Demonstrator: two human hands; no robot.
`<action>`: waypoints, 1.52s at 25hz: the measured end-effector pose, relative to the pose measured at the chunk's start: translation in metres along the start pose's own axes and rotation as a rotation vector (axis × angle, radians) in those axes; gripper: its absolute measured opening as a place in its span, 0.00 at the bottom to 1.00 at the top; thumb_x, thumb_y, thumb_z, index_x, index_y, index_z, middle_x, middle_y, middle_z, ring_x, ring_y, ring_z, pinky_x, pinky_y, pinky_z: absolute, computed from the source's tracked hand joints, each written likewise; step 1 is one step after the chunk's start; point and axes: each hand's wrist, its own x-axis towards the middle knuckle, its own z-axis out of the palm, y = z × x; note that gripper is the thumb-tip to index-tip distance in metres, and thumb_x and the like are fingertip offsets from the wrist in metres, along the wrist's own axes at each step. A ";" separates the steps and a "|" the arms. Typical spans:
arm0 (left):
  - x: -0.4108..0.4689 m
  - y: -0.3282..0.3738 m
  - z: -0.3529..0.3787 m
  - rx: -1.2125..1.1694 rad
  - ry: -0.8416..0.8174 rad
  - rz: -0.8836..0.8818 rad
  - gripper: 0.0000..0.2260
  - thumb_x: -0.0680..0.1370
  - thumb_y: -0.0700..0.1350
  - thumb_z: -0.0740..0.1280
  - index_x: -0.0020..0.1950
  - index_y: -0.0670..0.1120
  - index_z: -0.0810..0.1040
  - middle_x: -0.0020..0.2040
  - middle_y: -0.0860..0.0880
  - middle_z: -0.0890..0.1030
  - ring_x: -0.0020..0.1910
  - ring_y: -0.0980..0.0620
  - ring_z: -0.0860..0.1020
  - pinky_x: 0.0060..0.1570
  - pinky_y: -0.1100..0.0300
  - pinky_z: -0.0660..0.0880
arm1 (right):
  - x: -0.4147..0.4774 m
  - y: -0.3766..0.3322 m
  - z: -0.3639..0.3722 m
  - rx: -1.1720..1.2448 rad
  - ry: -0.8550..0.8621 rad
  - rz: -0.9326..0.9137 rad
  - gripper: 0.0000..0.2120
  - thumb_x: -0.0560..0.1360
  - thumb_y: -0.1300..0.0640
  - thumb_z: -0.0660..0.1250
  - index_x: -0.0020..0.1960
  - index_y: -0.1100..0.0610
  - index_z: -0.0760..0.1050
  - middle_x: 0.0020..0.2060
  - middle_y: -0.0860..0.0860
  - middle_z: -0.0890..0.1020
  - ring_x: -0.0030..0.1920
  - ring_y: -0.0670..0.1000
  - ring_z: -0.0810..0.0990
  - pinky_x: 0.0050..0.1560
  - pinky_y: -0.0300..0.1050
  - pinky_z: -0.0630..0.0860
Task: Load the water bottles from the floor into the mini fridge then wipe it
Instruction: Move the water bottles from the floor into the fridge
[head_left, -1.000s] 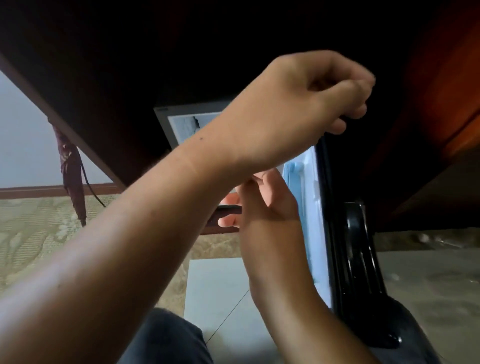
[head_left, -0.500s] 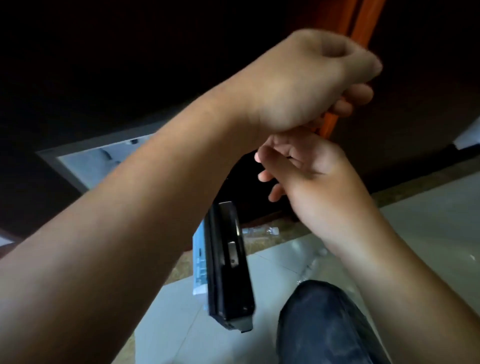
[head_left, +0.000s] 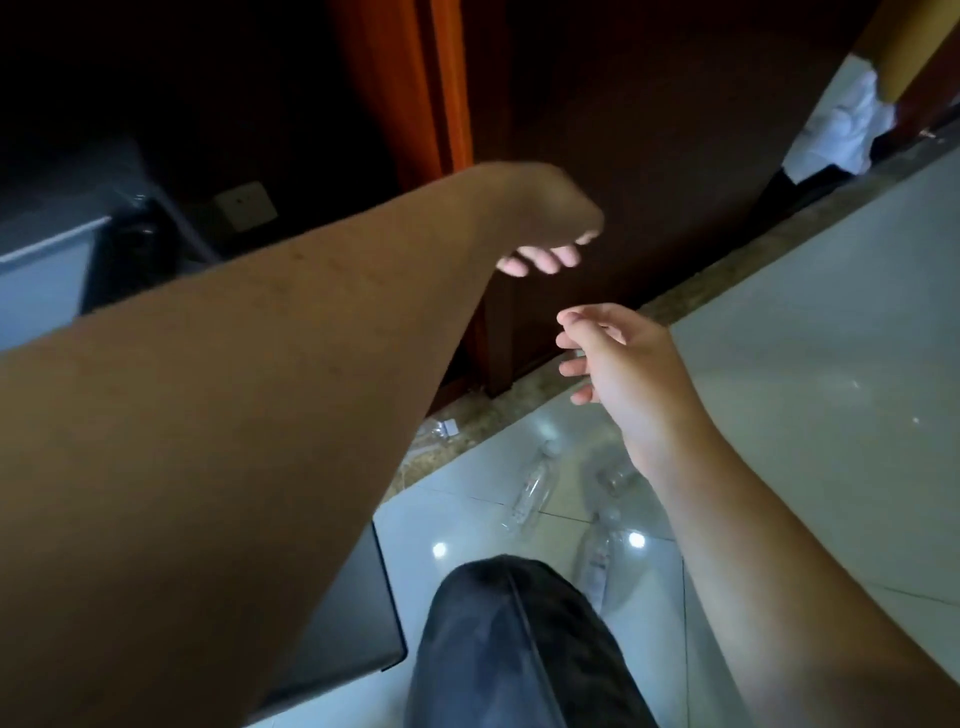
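Several clear plastic water bottles lie on the pale tiled floor: one (head_left: 530, 493) beyond my knee, another (head_left: 597, 564) right of it, a third (head_left: 615, 478) partly behind my right wrist. The mini fridge (head_left: 47, 270) shows at the left edge with its pale inside lit, and its black door (head_left: 358, 618) juts out under my left forearm. My left hand (head_left: 545, 228) hangs at mid frame, fingers drooping, holding nothing. Lower and to the right, my right hand (head_left: 608, 358) is spread above the bottles, also holding nothing.
A dark wooden cabinet (head_left: 623, 156) with an orange wooden strip (head_left: 447, 83) fills the back. A wall socket (head_left: 247, 205) sits beside the fridge. A speckled stone border (head_left: 498, 421) edges the tiles. My knee in dark jeans (head_left: 509, 649) is at the bottom. White cloth (head_left: 841, 130) lies at top right.
The view has swung right and down from the fridge to the floor, bringing the bottles in. My two hands have drawn apart, and the left fist has loosened.
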 end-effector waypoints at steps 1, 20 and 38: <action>0.022 -0.015 0.018 -0.022 0.011 -0.054 0.11 0.83 0.50 0.62 0.59 0.49 0.80 0.53 0.54 0.86 0.56 0.54 0.83 0.56 0.55 0.78 | 0.012 0.020 -0.005 -0.009 0.018 0.030 0.06 0.80 0.52 0.66 0.50 0.47 0.82 0.45 0.45 0.85 0.41 0.46 0.83 0.35 0.41 0.79; 0.137 -0.336 0.272 0.199 0.135 -0.583 0.29 0.79 0.47 0.67 0.78 0.45 0.61 0.78 0.41 0.59 0.73 0.38 0.65 0.68 0.46 0.70 | 0.069 0.320 0.042 -0.625 -0.278 0.324 0.30 0.76 0.40 0.67 0.77 0.40 0.64 0.67 0.59 0.70 0.67 0.60 0.74 0.65 0.49 0.73; 0.110 -0.381 0.275 0.433 -0.014 -0.524 0.29 0.76 0.54 0.73 0.71 0.45 0.68 0.66 0.43 0.76 0.66 0.42 0.75 0.62 0.48 0.75 | 0.064 0.312 0.046 -0.638 -0.393 0.253 0.16 0.79 0.49 0.63 0.65 0.37 0.71 0.53 0.58 0.75 0.40 0.50 0.78 0.37 0.37 0.74</action>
